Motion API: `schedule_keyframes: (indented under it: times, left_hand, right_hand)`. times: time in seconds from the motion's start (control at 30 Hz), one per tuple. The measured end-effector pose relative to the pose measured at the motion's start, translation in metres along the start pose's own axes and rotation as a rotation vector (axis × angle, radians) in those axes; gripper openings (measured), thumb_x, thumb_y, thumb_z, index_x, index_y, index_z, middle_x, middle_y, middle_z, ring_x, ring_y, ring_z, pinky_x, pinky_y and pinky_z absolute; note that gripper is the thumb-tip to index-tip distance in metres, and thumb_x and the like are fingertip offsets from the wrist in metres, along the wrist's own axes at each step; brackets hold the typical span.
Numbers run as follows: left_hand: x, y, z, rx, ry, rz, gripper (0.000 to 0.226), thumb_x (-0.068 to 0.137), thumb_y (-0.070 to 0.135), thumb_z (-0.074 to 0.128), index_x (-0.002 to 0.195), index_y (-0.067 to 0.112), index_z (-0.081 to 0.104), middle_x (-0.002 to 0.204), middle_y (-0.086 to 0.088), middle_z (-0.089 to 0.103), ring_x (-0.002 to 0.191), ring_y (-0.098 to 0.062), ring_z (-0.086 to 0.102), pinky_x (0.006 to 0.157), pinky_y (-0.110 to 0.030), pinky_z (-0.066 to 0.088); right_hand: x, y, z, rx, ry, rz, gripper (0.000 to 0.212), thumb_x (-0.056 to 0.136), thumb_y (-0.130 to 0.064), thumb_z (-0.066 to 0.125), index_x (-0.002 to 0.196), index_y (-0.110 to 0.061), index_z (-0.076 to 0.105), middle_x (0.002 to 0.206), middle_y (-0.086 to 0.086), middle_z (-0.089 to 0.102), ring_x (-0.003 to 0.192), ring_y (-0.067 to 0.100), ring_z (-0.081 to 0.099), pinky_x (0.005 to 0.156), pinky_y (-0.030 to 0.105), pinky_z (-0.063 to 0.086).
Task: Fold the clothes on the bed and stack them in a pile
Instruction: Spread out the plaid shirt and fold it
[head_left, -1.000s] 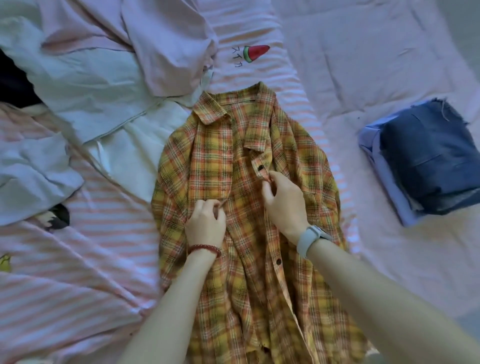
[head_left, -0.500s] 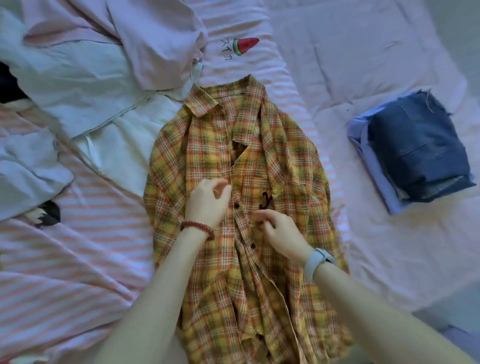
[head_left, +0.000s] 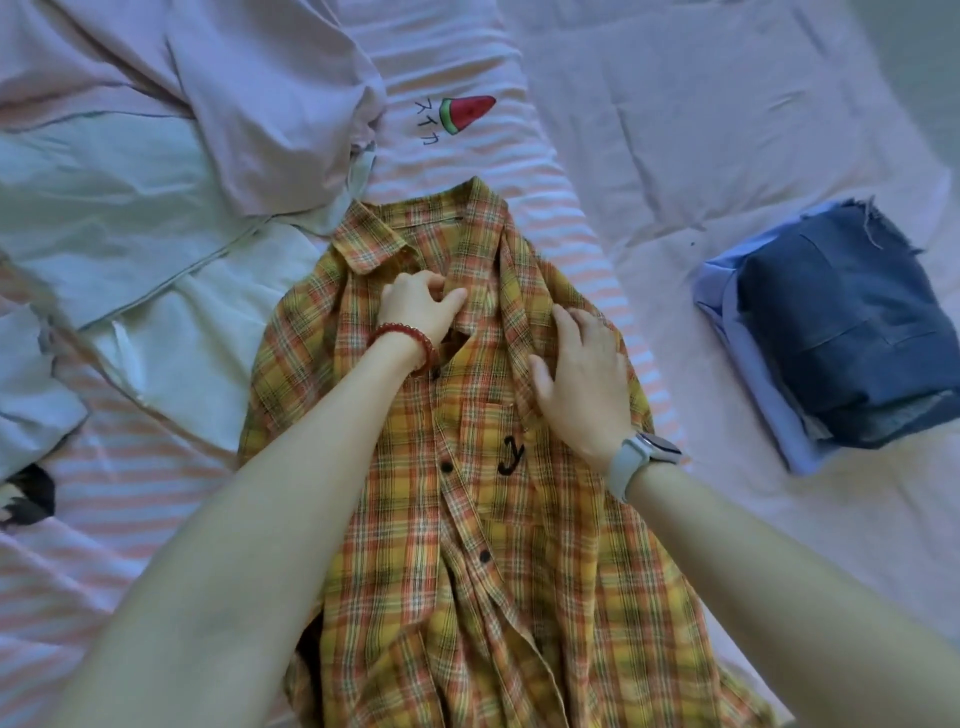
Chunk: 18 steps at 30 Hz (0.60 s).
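A yellow and orange plaid shirt lies front up on the bed, collar away from me, its buttons done up along the placket. My left hand, with a red bead bracelet at the wrist, pinches the shirt front just below the collar. My right hand, with a grey watch at the wrist, presses flat with straight fingers on the shirt's right chest above the pocket. To the right sits a folded pile: dark denim on top of a light blue garment.
Unfolded clothes cover the left: a pale pink garment, a pale white-green one and a pink striped one with a watermelon print. The pink bedsheet shows between the shirt and the pile.
Both hands have moved up the shirt from the middle of the placket toward the collar. My right hand has let go of the placket and now lies flat on the chest.
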<state>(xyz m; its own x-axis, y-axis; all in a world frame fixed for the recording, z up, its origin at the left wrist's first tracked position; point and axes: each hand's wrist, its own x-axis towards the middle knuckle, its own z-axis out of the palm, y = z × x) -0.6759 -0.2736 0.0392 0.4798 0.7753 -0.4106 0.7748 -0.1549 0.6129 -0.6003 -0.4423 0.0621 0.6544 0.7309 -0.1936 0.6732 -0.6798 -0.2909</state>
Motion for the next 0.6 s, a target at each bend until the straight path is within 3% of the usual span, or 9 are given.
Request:
schedule_keyframes:
  times: [0.07, 0.17, 0.27, 0.33, 0.4, 0.47, 0.53, 0.6]
  left_hand:
    - [0.007, 0.002, -0.001, -0.004, 0.06, -0.001, 0.034, 0.091, 0.035, 0.055, 0.114, 0.01, 0.059, 0.118, -0.007, 0.057, 0.114, -0.024, 0.049, 0.093, -0.034, 0.043]
    - [0.015, 0.01, -0.016, -0.073, 0.207, 0.096, 0.016, 0.092, 0.025, 0.053, 0.1, 0.011, 0.056, 0.094, 0.0, 0.055, 0.09, -0.017, 0.052, 0.074, -0.025, 0.037]
    - [0.023, 0.007, -0.028, 0.004, 0.309, 0.107, 0.016, 0.093, 0.02, 0.051, 0.09, 0.005, 0.053, 0.095, -0.008, 0.06, 0.089, -0.018, 0.053, 0.074, -0.027, 0.038]
    - [0.019, 0.005, -0.026, 0.113, 0.062, -0.147, 0.033, 0.094, 0.016, 0.05, 0.065, 0.006, 0.04, 0.087, -0.017, 0.056, 0.108, -0.028, 0.054, 0.087, -0.034, 0.04]
    - [0.013, 0.009, -0.019, 0.189, -0.153, -0.358, 0.042, 0.095, 0.012, 0.047, 0.058, 0.011, 0.028, 0.067, -0.011, 0.035, 0.123, -0.034, 0.045, 0.097, -0.037, 0.036]
    - [0.016, 0.018, -0.015, 0.267, -0.105, -0.273, 0.034, 0.098, 0.018, 0.042, 0.07, -0.002, 0.041, 0.075, -0.016, 0.041, 0.122, -0.034, 0.045, 0.098, -0.038, 0.033]
    - [0.017, 0.02, -0.009, 0.294, 0.177, -0.017, 0.033, 0.098, 0.029, 0.042, 0.11, -0.001, 0.049, 0.112, -0.017, 0.052, 0.116, -0.031, 0.046, 0.098, -0.041, 0.03]
    - [0.0, 0.018, -0.003, 0.252, 0.35, 0.11, 0.038, 0.093, 0.029, 0.05, 0.121, 0.003, 0.048, 0.125, -0.014, 0.049, 0.117, -0.028, 0.045, 0.1, -0.039, 0.032]
  right_hand:
    - [0.006, 0.007, 0.001, -0.016, 0.007, 0.028, 0.044, 0.095, -0.03, 0.047, 0.133, -0.009, 0.042, 0.13, 0.01, 0.048, 0.123, 0.028, 0.039, 0.098, 0.04, 0.035]
    - [0.014, 0.014, -0.002, 0.086, 0.051, 0.073, 0.025, 0.097, -0.024, 0.043, 0.111, -0.006, 0.053, 0.108, 0.011, 0.059, 0.1, 0.032, 0.053, 0.071, 0.036, 0.039]
    - [0.024, 0.013, -0.011, 0.198, 0.141, 0.064, 0.023, 0.097, -0.018, 0.042, 0.112, -0.003, 0.053, 0.107, 0.014, 0.059, 0.089, 0.038, 0.056, 0.067, 0.04, 0.038]
    - [0.033, 0.014, -0.016, 0.206, 0.188, 0.045, 0.024, 0.097, -0.016, 0.043, 0.114, -0.003, 0.053, 0.109, 0.014, 0.058, 0.087, 0.04, 0.056, 0.066, 0.042, 0.039]
    - [0.043, 0.018, -0.02, 0.163, 0.158, 0.07, 0.025, 0.097, -0.016, 0.041, 0.116, -0.004, 0.052, 0.112, 0.014, 0.056, 0.088, 0.04, 0.056, 0.067, 0.042, 0.04]
    - [0.051, 0.025, -0.018, 0.059, 0.088, 0.106, 0.027, 0.097, -0.019, 0.04, 0.12, -0.008, 0.049, 0.117, 0.012, 0.053, 0.092, 0.04, 0.056, 0.068, 0.04, 0.039]
    - [0.055, 0.029, -0.017, 0.025, 0.039, 0.133, 0.031, 0.096, -0.021, 0.042, 0.125, -0.011, 0.046, 0.122, 0.012, 0.048, 0.098, 0.038, 0.054, 0.069, 0.038, 0.036]
    - [0.05, 0.029, -0.022, 0.118, 0.12, 0.076, 0.035, 0.092, -0.016, 0.05, 0.125, -0.008, 0.049, 0.123, 0.015, 0.047, 0.105, 0.037, 0.051, 0.077, 0.042, 0.038]
